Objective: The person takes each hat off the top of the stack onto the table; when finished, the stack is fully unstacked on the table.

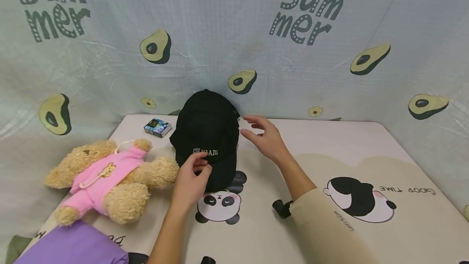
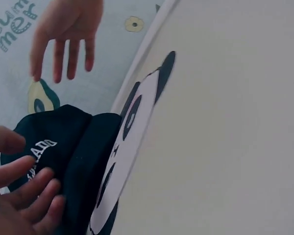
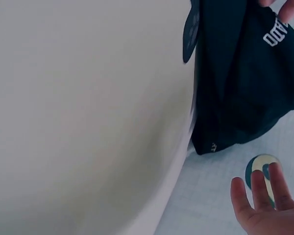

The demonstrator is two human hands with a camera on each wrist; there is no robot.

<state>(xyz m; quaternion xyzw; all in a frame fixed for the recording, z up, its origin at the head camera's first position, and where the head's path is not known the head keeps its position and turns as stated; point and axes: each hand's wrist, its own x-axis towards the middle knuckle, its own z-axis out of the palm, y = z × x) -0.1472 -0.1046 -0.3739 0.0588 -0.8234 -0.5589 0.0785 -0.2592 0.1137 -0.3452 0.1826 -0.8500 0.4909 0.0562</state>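
A black baseball cap [image 1: 207, 121] with white lettering lies at the back of the padded surface, its brim toward the person. My left hand [image 1: 192, 180] hovers over the brim with relaxed, slightly bent fingers; in the left wrist view the fingers [image 2: 32, 196] overlap the cap. To the cap's right, my right hand [image 1: 267, 137] is held with fingers apart and nothing between them. From the right wrist view, that hand [image 3: 274, 205] shows extended fingers, separate from the cap [image 3: 250, 88].
A teddy bear [image 1: 110, 178] in a pink top lies at left, a purple item [image 1: 73, 245] in front of it. Behind the bear sits a small blue box [image 1: 157, 127]. A small black object [image 1: 282, 209] lies by the right sleeve. A printed curtain [image 1: 205, 31] hangs behind.
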